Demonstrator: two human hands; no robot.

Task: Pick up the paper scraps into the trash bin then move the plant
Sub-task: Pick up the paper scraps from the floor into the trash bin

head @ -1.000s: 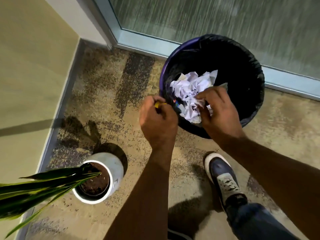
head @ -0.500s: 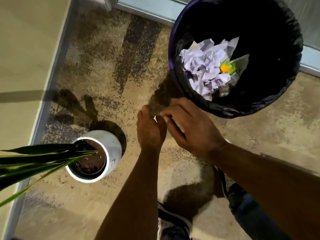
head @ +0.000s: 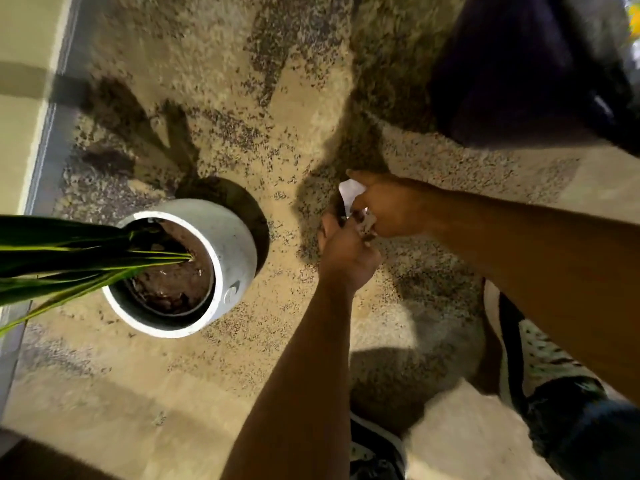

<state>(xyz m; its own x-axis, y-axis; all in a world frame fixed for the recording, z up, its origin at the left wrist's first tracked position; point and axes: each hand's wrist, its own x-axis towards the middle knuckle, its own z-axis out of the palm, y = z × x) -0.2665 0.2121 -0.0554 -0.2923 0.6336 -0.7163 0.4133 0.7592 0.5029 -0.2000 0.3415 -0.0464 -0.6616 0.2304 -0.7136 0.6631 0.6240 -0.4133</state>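
While a white paper scrap (head: 347,192) is pinched by the right hand (head: 388,206), remaining bits should be gathered by the curled left hand (head: 346,251), whose contents cannot be told.

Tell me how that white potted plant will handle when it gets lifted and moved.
The white pot looks thick-walled and full of soil, so probably heavy for its size. Its long leaves lean far to one side, so it may tip that way. The smooth, rounded wall could be slippery; gripping under the rim seems safer.
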